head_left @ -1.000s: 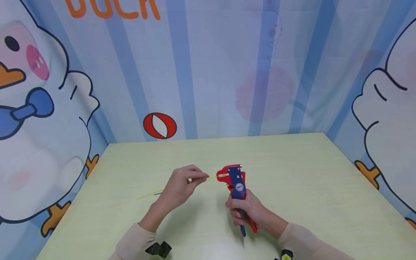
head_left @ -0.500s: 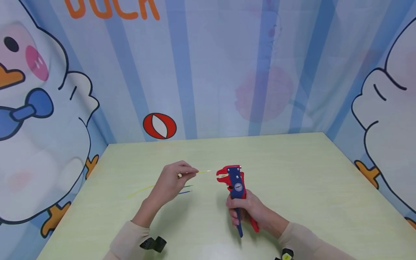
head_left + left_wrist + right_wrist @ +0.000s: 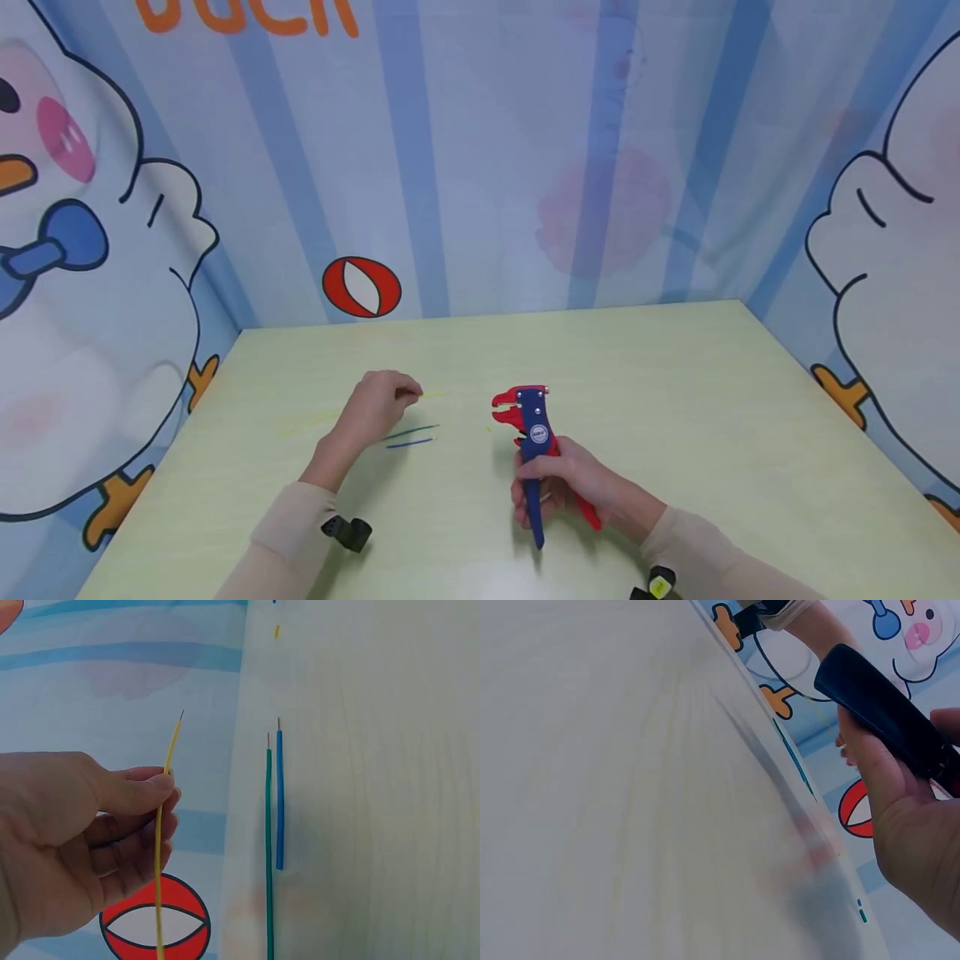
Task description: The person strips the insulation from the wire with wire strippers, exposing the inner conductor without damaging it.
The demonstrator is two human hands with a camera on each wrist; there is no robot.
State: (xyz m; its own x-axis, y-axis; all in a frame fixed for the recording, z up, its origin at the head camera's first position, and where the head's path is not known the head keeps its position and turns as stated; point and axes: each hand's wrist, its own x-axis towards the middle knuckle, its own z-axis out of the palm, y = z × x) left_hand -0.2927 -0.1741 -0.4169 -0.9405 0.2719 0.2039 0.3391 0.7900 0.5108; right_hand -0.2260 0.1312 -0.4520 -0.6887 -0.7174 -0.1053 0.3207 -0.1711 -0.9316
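My left hand (image 3: 375, 406) pinches a thin yellow wire (image 3: 158, 855) between thumb and fingertips. The wire's upper end shows a short bare metal tip in the left wrist view. A red and blue wire stripper (image 3: 536, 433) is gripped by my right hand (image 3: 558, 479), its red mouth pointing left with a gap between the jaws and no wire in it. In the right wrist view the dark handle (image 3: 885, 705) sticks out past the fingers. On the table, under and beside the left hand, lie a green wire (image 3: 269, 847) and a shorter blue wire (image 3: 280, 802), both bare at one end.
A small yellow bit (image 3: 277, 631) lies on the pale table (image 3: 675, 400), left of the stripper's mouth. Little green and blue pieces (image 3: 862, 911) show in the right wrist view. A printed curtain (image 3: 495, 167) rises behind the table.
My left hand has drawn the yellow wire out of the stripper's mouth and moved left. The green and blue wires have come into view. The stripper has shifted slightly left and tilted.
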